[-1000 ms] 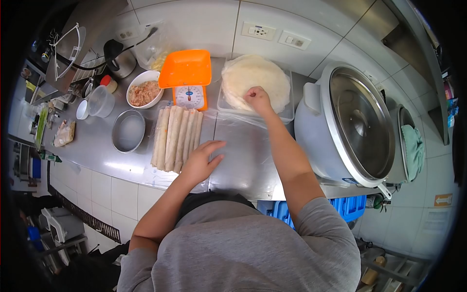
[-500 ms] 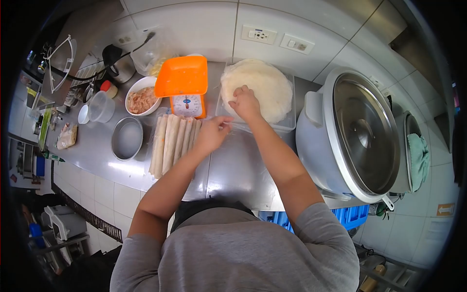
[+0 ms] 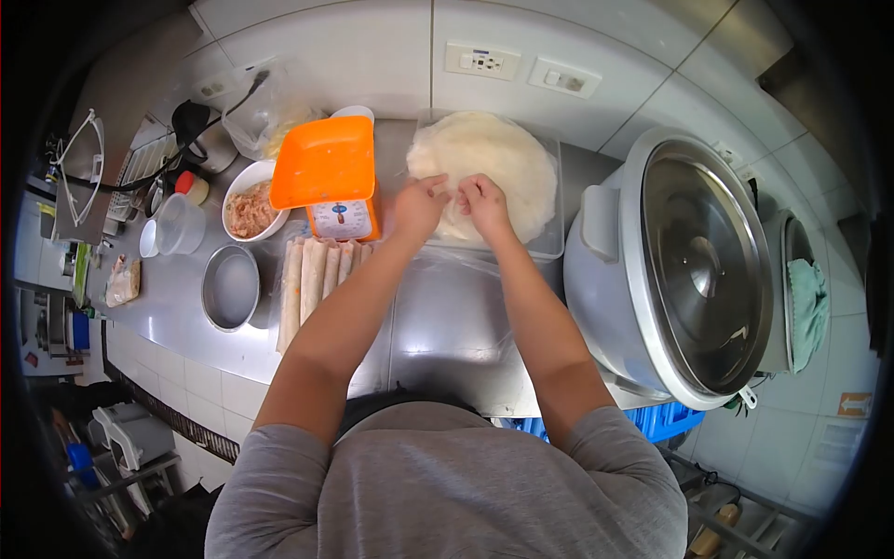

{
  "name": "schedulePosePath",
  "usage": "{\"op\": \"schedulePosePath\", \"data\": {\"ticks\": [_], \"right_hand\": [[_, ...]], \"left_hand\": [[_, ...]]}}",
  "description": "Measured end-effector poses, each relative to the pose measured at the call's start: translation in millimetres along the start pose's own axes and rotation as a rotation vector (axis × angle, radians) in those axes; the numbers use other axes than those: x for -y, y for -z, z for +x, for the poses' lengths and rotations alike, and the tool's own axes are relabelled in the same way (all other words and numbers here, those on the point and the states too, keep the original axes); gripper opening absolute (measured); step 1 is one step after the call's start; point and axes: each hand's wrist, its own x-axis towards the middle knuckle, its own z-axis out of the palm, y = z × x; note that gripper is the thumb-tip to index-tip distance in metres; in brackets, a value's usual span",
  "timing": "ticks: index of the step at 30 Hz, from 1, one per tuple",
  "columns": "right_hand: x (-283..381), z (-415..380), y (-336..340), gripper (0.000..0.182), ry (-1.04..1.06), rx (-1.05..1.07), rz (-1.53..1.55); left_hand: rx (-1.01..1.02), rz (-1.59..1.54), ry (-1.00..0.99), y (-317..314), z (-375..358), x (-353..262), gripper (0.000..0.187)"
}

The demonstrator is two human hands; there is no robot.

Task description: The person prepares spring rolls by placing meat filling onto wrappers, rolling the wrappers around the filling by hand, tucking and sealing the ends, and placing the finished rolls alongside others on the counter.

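Observation:
A stack of thin, round, pale spring roll wrappers point(image 3: 503, 154) lies in a clear plastic container point(image 3: 549, 250) against the wall. My left hand point(image 3: 421, 205) is at the near left edge of the stack, its thumb and fingertips pinched on a wrapper. Close beside it, my right hand point(image 3: 484, 207) is over the near part of the stack, fingers curled and pinching the wrapper too. The exact grip at the fingertips is small and partly hidden. Left of my left forearm, several rolled spring rolls point(image 3: 312, 279) lie side by side on clear plastic.
An orange kitchen scale point(image 3: 326, 172) stands left of the container. Beyond it are a white bowl of pinkish filling point(image 3: 251, 210), a round metal pan point(image 3: 231, 287) and clear plastic tubs point(image 3: 180, 224). A large lidded cooker point(image 3: 605, 289) stands close on the right of the steel counter point(image 3: 447, 312).
My left hand has moved up and right from beside the rolls to the wrappers' edge. My right hand has drawn back slightly towards me and closed its fingers. The view has shifted slightly.

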Motion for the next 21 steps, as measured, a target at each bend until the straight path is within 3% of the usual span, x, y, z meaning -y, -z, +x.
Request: {"op": "schedulePosePath", "data": {"ticks": [2,5,8,11,13,14,15,16,17,21], "right_hand": [[14,-2,-1,0.017,-0.033,0.005,0.018],[21,-1,0,0.021,-0.055,-0.056,0.025],[20,2,-4,0.026,-0.095,-0.175,0.088],[36,6,-9,0.029,-0.186,-0.216,-0.113],[45,28,-4,0.031,-0.236,-0.291,-0.358],[54,40,4,0.027,-0.106,-0.475,-0.246],[70,46,14,0.023,0.024,-0.651,-0.132],[98,45,22,0.016,0.337,-0.693,0.152],[144,30,22,0.012,0.500,-0.699,0.378],[254,-22,21,0.012,0.902,-0.648,0.417]], "left_hand": [[-0.104,0.179,-0.245,-12,-5,0,0.022],[-0.029,-0.076,-0.230,-24,-3,3,0.026],[-0.103,-0.387,-0.139,-33,0,16,0.036],[0.023,-0.440,-0.209,-29,2,29,0.043],[0.089,-0.191,-0.138,-14,-11,4,0.045],[0.115,-0.068,-0.103,-8,-13,-7,0.047],[0.125,0.092,-0.194,-8,-10,-9,0.049],[0.136,0.251,-0.278,-11,-9,-8,0.051],[0.155,0.409,-0.358,-15,-10,-7,0.053],[0.415,0.634,-0.164,-11,-5,-45,0.058]]}}
